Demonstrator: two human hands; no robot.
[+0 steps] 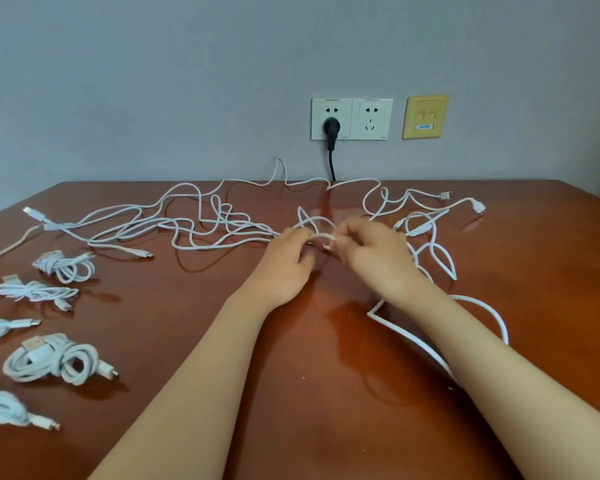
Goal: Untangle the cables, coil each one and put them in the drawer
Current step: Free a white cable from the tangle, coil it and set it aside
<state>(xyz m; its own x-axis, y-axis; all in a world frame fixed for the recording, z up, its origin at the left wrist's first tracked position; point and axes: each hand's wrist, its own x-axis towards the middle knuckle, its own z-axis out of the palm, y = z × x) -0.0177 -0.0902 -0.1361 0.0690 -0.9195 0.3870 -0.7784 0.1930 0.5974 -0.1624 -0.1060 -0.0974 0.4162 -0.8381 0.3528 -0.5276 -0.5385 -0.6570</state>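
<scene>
Left grip (284,263) and right grip (378,258) both pinch a thin, braided white cable (323,236). Coiled bundles (54,360) lie leftward on the glossy bench (291,393).

Soft, even light all round, no hard shadows on the grey wall (153,81). A pale glare streak runs down the glossy tabletop (146,341) from its far edge toward the middle, and the cables (201,233) throw only faint dark reflections. The left hand (284,268) and right hand (374,261) look slightly smeared at the fingertips, and the wide lens bows the tabletop's far edge and softens its left edge.
</scene>
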